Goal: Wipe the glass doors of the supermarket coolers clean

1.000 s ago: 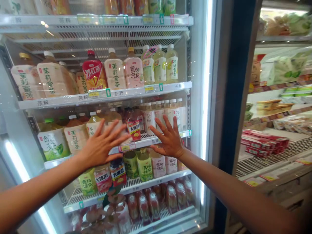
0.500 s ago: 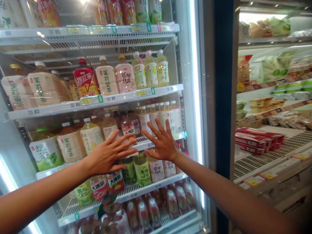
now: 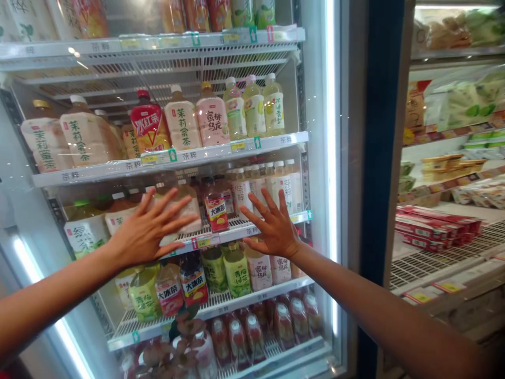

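My left hand [image 3: 149, 227] is spread open in front of the drinks cooler, palm toward the shelves, holding nothing. It covers part of a row of large tea bottles, with a green-capped bottle [image 3: 86, 231] to its left. Fingers apart, my right hand [image 3: 275, 227] is also empty and hides some small white-labelled bottles [image 3: 240, 190]. Between the hands stands a dark iced-tea bottle [image 3: 216, 211] on the third shelf. Reflections suggest glass in front of the bottles. I cannot tell whether either hand touches it.
More bottles fill the shelves above and below, including a red one [image 3: 148, 126] and shrink-wrapped packs [image 3: 240, 337]. A bright light strip [image 3: 332, 158] and dark blue post [image 3: 382, 158] border the cooler. To the right, an open shelf holds red boxes [image 3: 437, 227].
My left hand has moved left, away from my right hand, uncovering the dark iced-tea bottle. The cooler has shifted slightly right in view. Both hands remain spread.
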Available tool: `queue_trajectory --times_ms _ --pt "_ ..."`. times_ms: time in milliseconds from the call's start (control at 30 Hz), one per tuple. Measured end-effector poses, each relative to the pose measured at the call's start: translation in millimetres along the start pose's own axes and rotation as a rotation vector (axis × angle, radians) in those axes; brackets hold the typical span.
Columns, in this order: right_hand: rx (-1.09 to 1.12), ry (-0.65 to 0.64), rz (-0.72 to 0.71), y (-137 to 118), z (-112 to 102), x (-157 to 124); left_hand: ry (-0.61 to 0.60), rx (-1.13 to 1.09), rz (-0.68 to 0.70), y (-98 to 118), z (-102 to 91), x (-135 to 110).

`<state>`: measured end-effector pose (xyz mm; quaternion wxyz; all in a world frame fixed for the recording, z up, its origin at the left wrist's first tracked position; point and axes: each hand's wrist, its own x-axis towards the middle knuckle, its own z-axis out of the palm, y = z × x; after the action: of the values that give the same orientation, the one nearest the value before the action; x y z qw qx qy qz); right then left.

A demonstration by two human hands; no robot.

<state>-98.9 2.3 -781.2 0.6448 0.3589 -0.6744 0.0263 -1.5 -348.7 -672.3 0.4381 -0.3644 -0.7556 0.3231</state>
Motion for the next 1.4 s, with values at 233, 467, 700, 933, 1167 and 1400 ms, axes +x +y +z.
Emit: queue_trajectory --times_ms 233,467,700,933,1167,1400 --pt "-0.011 0.019 -0.034 -2 0 3 0.006 -0.003 -0.008 16 8.9 -31" --pt "0.001 -0.019 -0.01 -4 2 1 0.012 -0.021 -0.139 23 11.7 -27" --pt "-0.006 -0.04 0.0 -2 3 0 -0.051 -0.083 0.289 77 36.0 -31" --pt "0.001 -0.009 -0.012 0 3 -1 0.021 -0.043 0.002 69 30.7 17" --pt "-0.001 -0.035 0.01 2 3 -4 -0.016 -0.111 0.274 93 40.9 18" --pt "-0.001 -0.051 0.028 3 2 -4 -0.047 -0.102 0.088 92 36.9 30"
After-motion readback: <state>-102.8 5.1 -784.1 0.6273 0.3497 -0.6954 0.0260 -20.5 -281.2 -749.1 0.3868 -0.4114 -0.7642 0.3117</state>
